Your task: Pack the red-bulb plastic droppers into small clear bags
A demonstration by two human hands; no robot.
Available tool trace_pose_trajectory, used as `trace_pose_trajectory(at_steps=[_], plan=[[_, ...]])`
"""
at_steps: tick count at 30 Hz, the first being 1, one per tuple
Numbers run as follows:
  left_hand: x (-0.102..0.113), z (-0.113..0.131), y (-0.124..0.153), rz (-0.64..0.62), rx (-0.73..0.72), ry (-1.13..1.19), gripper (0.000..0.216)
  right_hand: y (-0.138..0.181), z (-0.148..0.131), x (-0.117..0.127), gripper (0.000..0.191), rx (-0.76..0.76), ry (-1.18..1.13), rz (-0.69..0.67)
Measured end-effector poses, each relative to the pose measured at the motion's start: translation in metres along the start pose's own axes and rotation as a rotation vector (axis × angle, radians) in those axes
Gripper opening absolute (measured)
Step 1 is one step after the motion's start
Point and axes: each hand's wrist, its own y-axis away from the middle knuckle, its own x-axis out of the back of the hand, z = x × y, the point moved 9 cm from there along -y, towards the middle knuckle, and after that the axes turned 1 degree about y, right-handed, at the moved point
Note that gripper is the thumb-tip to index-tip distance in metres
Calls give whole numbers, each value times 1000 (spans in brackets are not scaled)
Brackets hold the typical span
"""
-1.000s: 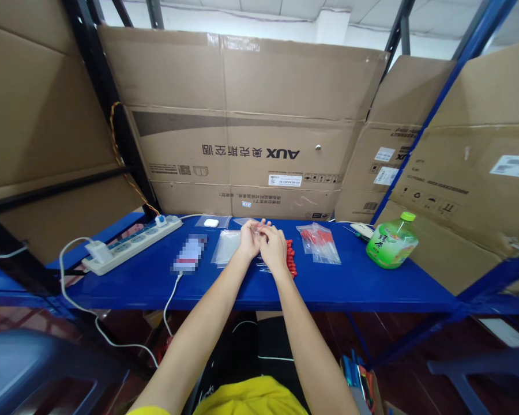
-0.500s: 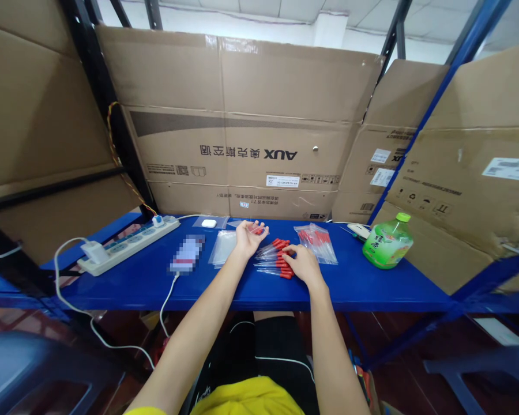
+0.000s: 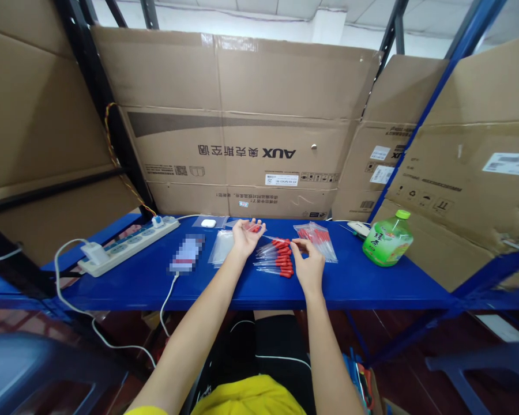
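Observation:
My left hand (image 3: 245, 236) is palm up over the blue table, fingers curled around a few droppers (image 3: 256, 229) with red bulbs. Between the thumb and fingertips of my right hand (image 3: 308, 260) is the red bulb of one dropper (image 3: 281, 240), its clear tip pointing left toward my left hand. Below it, a pile of droppers (image 3: 281, 262) lies on the table, clear tubes to the left and red bulbs to the right. Clear plastic bags (image 3: 222, 249) lie beside my left wrist. Past my right hand rests a clear bag filled with red-bulbed droppers (image 3: 318, 236).
A green drink bottle (image 3: 388, 239) stands at the right, near a white device (image 3: 358, 229). To the left are a plugged-in phone (image 3: 185, 253) and a white power strip (image 3: 130, 246). A small white case (image 3: 208, 223) lies at the back. Cardboard (image 3: 242, 127) walls the table.
My right hand has drawn a dropper up from the top of the pile and shifted slightly right. My left hand stays nearly in place, still holding its droppers.

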Motion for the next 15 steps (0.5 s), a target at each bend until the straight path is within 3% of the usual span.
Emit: trace_pose_trajectory(at_steps=[5,11,15], plan=[[0,-4,1,1,25,-18,12,6,-22,-18,25,42,-22,30],[-3,-8,1,-16,56,-9,15,1,-35,-66,18,26,-124,-80],[-3,-6,1,-6,54,-22,18,-5,-29,-89,15,-35,-123,-128]])
